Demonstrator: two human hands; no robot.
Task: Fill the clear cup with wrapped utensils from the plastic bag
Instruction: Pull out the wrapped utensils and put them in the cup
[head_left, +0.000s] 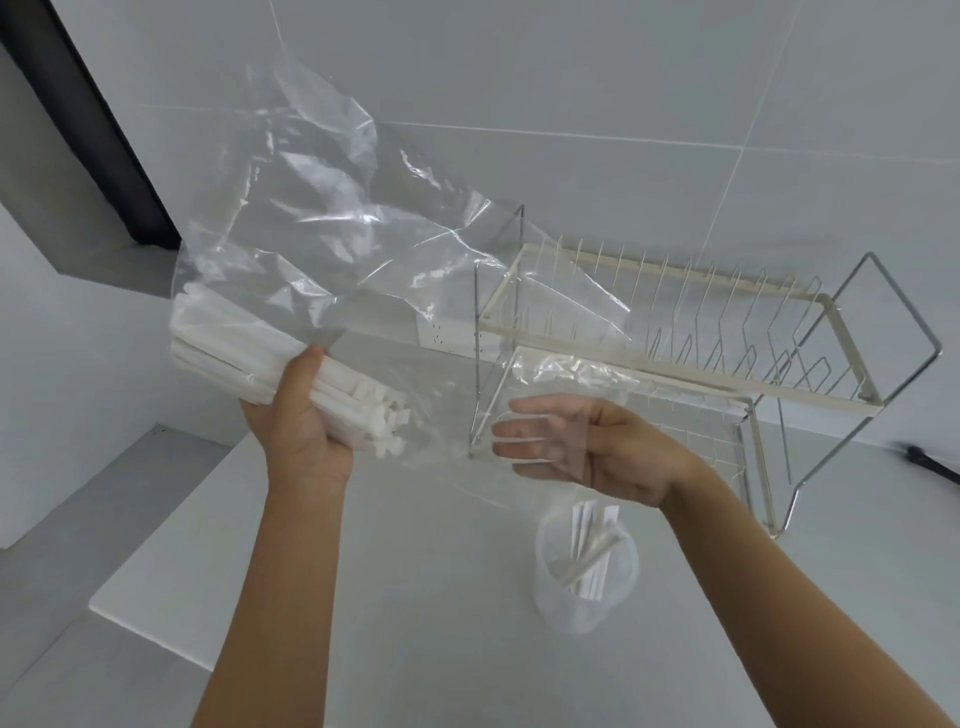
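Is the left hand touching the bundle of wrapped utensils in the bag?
Touching, through the film: the head view shows the left hand clamped around the wrapped utensils inside the plastic bag.

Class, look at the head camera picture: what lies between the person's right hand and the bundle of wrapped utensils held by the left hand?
In the head view, only clear film of the plastic bag spans between the right hand and the wrapped utensils gripped by the left hand.

White counter (415, 649) under clear cup (586, 577), dish rack (675, 353).

White wrapped utensils (244, 358), clear plastic bag (332, 208), cream-and-chrome dish rack (675, 332), grey tiles (571, 78).
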